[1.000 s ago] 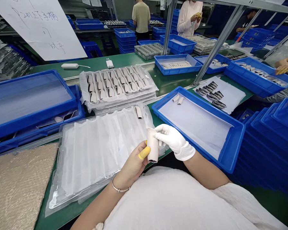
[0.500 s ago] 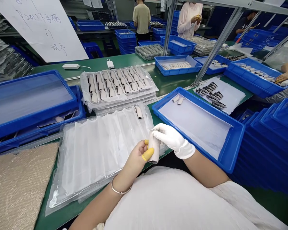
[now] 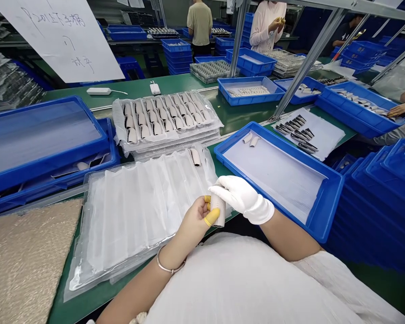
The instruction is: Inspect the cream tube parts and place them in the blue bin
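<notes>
My left hand (image 3: 198, 218), with yellow finger cots on its thumb and fingers, grips a beige curved shell piece (image 3: 218, 210) by its lower part. The piece stands nearly upright in front of my chest. Over its upper end lies my right hand (image 3: 238, 194) in a white glove, fingers and thumb closed about the top. That end of the piece is hidden by the glove. To the left is a tray covered in white film (image 3: 131, 211), with a single similar shell (image 3: 195, 157) at its far right corner.
A blue bin (image 3: 334, 189) with two shells stands on the right. Behind the film lies a packed tray of shells (image 3: 165, 114). Blue bins (image 3: 103, 135) and bubble wrap (image 3: 27, 256) are at left. A metal post (image 3: 307, 63) slants up. A co-worker's hand (image 3: 398, 110) is far right.
My right hand's fingers have shifted from pinching the top of the shell to lying over its upper end. The shell has turned slightly and its seam has gone from view.
</notes>
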`<action>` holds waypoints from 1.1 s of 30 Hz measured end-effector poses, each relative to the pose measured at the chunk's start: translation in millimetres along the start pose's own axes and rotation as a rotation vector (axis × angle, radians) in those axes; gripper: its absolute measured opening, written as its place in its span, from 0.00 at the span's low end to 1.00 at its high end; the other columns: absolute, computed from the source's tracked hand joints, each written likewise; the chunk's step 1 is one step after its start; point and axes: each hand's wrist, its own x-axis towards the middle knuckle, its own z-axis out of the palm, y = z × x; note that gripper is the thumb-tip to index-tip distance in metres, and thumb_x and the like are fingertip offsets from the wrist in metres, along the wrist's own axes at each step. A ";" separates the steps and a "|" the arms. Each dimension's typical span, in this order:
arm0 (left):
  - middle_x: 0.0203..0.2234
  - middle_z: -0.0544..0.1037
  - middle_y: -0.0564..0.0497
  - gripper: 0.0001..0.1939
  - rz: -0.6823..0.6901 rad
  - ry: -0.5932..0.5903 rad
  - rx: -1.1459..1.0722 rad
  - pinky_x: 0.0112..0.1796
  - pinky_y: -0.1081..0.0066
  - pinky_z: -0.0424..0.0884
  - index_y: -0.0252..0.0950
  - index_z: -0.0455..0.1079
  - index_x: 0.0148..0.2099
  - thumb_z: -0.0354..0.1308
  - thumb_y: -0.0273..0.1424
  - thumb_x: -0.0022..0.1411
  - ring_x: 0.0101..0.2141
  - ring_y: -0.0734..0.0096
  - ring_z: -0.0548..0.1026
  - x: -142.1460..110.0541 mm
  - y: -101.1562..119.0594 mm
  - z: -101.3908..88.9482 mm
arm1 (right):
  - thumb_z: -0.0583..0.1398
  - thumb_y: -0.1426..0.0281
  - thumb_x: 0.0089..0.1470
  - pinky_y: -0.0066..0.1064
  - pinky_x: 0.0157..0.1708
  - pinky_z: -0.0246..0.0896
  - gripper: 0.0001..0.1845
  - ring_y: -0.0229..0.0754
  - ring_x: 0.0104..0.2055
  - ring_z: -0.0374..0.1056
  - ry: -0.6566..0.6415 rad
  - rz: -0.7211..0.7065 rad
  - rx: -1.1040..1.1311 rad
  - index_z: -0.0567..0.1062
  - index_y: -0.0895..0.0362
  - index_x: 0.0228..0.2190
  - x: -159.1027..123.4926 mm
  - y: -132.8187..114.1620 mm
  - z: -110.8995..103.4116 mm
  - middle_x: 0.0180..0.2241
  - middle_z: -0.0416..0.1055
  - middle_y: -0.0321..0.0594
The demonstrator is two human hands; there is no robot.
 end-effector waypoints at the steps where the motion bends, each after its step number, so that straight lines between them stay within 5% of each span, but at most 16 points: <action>1: 0.36 0.78 0.47 0.24 0.001 -0.027 0.018 0.35 0.69 0.70 0.35 0.68 0.46 0.71 0.40 0.52 0.35 0.66 0.75 -0.6 0.3 -0.6 | 0.53 0.58 0.66 0.32 0.32 0.53 0.23 0.37 0.25 0.52 0.005 0.006 0.011 0.55 0.53 0.22 0.5 -0.4 -0.5 0.22 0.54 0.31; 6: 0.33 0.78 0.50 0.31 -0.032 -0.117 0.003 0.37 0.67 0.73 0.37 0.62 0.54 0.71 0.41 0.54 0.34 0.67 0.77 -3.2 0.8 -4.5 | 0.53 0.58 0.65 0.33 0.32 0.55 0.21 0.38 0.28 0.57 0.055 0.074 0.129 0.62 0.54 0.23 3.0 5.7 1.1 0.24 0.60 0.34; 11: 0.40 0.81 0.41 0.33 -0.179 -0.209 -0.357 0.36 0.69 0.77 0.32 0.70 0.52 0.60 0.55 0.59 0.37 0.63 0.81 -3.4 -3.8 -5.5 | 0.57 0.51 0.62 0.29 0.28 0.59 0.20 0.36 0.27 0.60 0.126 0.201 0.712 0.70 0.55 0.31 5.1 24.0 14.1 0.26 0.64 0.33; 14: 0.39 0.83 0.43 0.27 -0.300 -0.333 -0.608 0.35 0.73 0.78 0.32 0.74 0.51 0.61 0.50 0.62 0.36 0.67 0.82 -1.8 -10.7 -5.5 | 0.61 0.50 0.60 0.27 0.27 0.59 0.20 0.34 0.25 0.60 0.139 0.217 1.015 0.71 0.55 0.32 4.9 28.1 26.8 0.26 0.65 0.33; 19: 0.41 0.83 0.47 0.24 -0.303 -0.420 -0.807 0.37 0.77 0.79 0.34 0.75 0.52 0.67 0.44 0.58 0.39 0.70 0.82 -0.1 -19.5 -7.0 | 0.65 0.49 0.55 0.25 0.24 0.59 0.21 0.33 0.23 0.60 0.215 0.192 1.199 0.73 0.55 0.30 3.6 27.6 44.3 0.25 0.67 0.33; 28: 0.35 0.81 0.47 0.26 -0.193 -0.108 -0.607 0.37 0.74 0.79 0.31 0.75 0.43 0.70 0.47 0.52 0.34 0.70 0.80 -1.2 -12.6 -0.7 | 0.63 0.57 0.61 0.30 0.42 0.67 0.13 0.38 0.38 0.70 0.155 0.146 1.212 0.78 0.54 0.39 4.5 35.0 44.5 0.39 0.75 0.38; 33: 0.35 0.80 0.48 0.22 -0.137 0.012 -0.474 0.38 0.73 0.78 0.32 0.76 0.40 0.68 0.47 0.56 0.35 0.71 0.78 -4.0 -5.8 3.7 | 0.63 0.56 0.61 0.30 0.42 0.66 0.16 0.38 0.39 0.70 0.166 0.235 1.154 0.78 0.54 0.43 2.0 34.5 45.9 0.39 0.74 0.38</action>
